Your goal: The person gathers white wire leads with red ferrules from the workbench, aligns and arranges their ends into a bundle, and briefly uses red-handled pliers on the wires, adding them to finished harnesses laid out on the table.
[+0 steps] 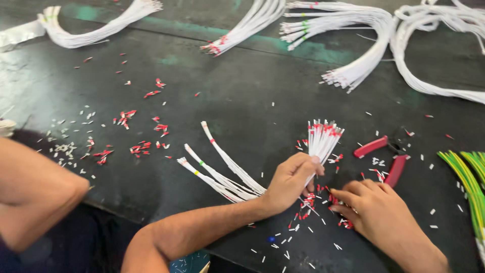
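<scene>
My left hand (289,180) is closed around a bunch of thin white wires (321,140) whose upper ends carry red ferrules and fan out above my fingers. The other ends of the white wires (217,168) splay to the left of that hand on the dark table (242,96). My right hand (371,206) rests palm down just right of it, fingertips on a small heap of loose red ferrules (309,204).
Red-handled pliers (388,154) lie behind my right hand. Yellow-green wires (470,184) lie at the right edge. Several white wire bundles (353,45) lie along the far side. Red ferrules (136,146) and white insulation scraps are scattered at left. My knee (35,192) is at lower left.
</scene>
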